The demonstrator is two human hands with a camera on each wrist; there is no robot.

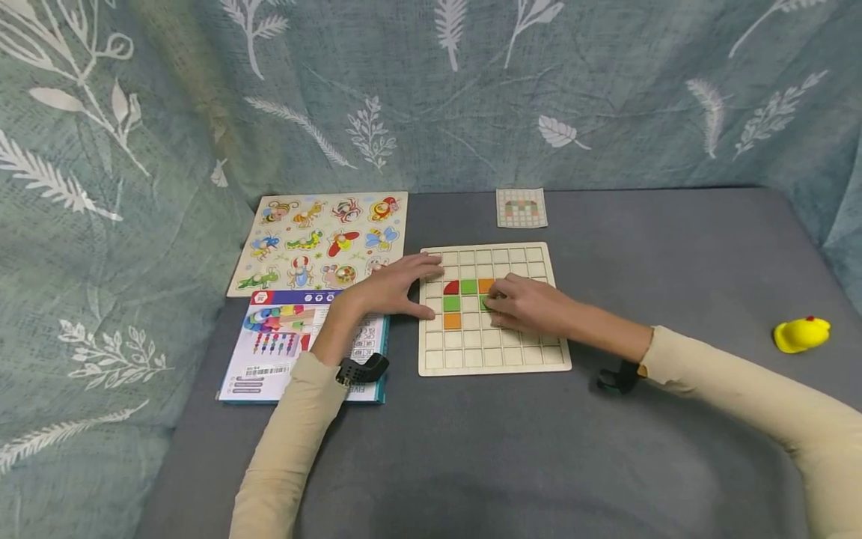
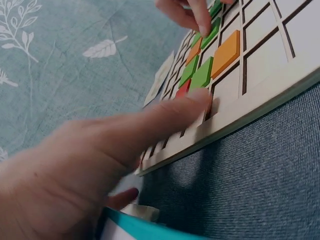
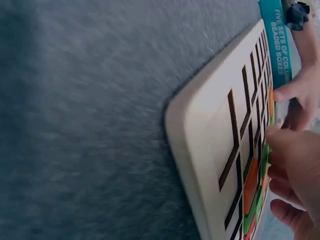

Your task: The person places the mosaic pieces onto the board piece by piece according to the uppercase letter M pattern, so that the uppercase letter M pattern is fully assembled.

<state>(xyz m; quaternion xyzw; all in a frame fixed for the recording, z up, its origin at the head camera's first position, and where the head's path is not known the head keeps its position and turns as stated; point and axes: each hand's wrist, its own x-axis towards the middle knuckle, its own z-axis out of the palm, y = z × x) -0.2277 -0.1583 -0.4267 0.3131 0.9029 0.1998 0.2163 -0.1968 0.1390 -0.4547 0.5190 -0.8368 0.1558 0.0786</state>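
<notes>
A wooden grid board (image 1: 498, 359) lies flat on the grey table. Seated in its cells are a red quarter-round tile (image 1: 452, 287), a green tile (image 1: 468, 287), another green tile (image 1: 451, 304) and orange tiles (image 1: 452, 321). My right hand (image 1: 528, 305) reaches over the board from the right, its bent fingers pinching a green tile (image 2: 212, 33) at the surface. More orange (image 3: 250, 187), green and red tiles show beneath that hand in the right wrist view. My left hand (image 1: 390, 287) rests at the board's left edge, thumb and fingers spread, without a tile.
A small pattern card (image 1: 521, 208) lies behind the board. An insect puzzle board (image 1: 316, 241) and a bead-set box (image 1: 283, 367) are on the left. Far to the right sits a yellow rubber duck (image 1: 801, 335). A patterned curtain (image 1: 431, 97) hangs behind the table.
</notes>
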